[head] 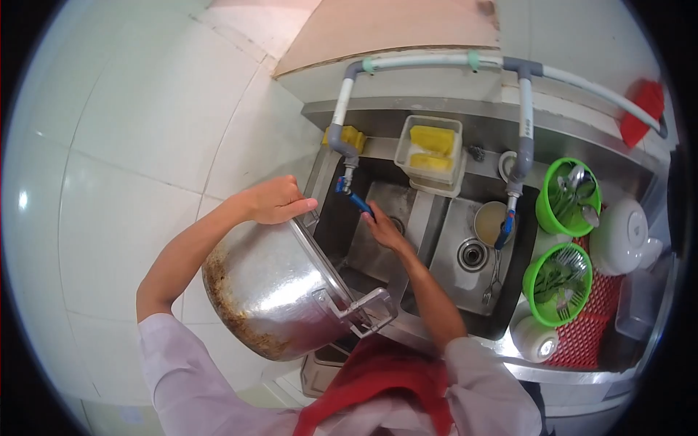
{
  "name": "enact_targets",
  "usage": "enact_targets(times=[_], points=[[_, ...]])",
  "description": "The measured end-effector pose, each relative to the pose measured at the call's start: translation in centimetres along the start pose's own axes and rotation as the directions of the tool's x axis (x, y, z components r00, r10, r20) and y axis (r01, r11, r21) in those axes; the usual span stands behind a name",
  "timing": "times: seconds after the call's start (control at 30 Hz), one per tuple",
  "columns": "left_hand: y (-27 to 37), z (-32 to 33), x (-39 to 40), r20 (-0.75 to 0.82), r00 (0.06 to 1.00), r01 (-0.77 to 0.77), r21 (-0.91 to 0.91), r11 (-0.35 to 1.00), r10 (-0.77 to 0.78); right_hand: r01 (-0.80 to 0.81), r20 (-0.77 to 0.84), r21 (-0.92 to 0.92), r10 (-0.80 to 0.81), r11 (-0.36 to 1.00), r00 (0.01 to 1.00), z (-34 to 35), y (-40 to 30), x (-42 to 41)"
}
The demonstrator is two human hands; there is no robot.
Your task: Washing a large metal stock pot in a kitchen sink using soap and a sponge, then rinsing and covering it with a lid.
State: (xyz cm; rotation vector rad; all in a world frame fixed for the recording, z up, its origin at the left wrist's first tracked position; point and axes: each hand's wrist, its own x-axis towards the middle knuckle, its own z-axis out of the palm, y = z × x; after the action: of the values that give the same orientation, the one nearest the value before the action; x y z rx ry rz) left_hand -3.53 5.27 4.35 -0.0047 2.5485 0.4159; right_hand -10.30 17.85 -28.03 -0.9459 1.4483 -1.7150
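Note:
My left hand (281,203) is closed at the upper rim of a large metal stockpot (278,272), by a wire side handle. The pot is tilted, its mouth towards the sink and its scorched brown base away from it. Its other handle (373,313) sticks out near my red apron (376,376). My right hand (384,226) reaches over the left sink basin (376,250), fingers around the blue spout (359,201) of the left tap. The inside of the pot is hidden from me.
The right basin (458,289) holds a bowl (489,222) and cutlery (493,280). A plastic tub (404,158) with yellow sponges (432,139) stands behind. Green baskets (542,212) of cutlery and white bowls (619,240) line the right side. White pipes (431,61) run above.

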Motion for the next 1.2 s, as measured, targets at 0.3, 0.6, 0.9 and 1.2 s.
enact_targets(times=[0.3, 0.6, 0.9, 1.2], points=[[-0.1, 0.9, 1.3, -0.015, 0.998, -0.063, 0.007, 0.998, 0.063, 0.019, 0.008, 0.326, -0.022, 0.945, 1.0, 3.2, -0.3, 4.3], [-0.2, 1.8, -1.0, -0.025, 0.989, -0.147, 0.023, 0.989, 0.148, -0.167, -0.228, -0.033, 0.155, 0.985, 0.961, 4.4, -7.0, 5.9], [-1.1, 1.9, -2.7, -0.057, 0.982, -0.184, -0.074, 0.98, 0.18, 0.006, -0.299, -0.019, -0.012, 1.0, 0.954, 4.8, -4.1, 7.8], [-2.2, 2.7, -4.3, -0.139, 0.959, -0.257, -0.055, 0.965, 0.248, -0.14, -0.506, -0.105, 0.068, 0.985, 0.86, 4.7, -4.3, 5.6]])
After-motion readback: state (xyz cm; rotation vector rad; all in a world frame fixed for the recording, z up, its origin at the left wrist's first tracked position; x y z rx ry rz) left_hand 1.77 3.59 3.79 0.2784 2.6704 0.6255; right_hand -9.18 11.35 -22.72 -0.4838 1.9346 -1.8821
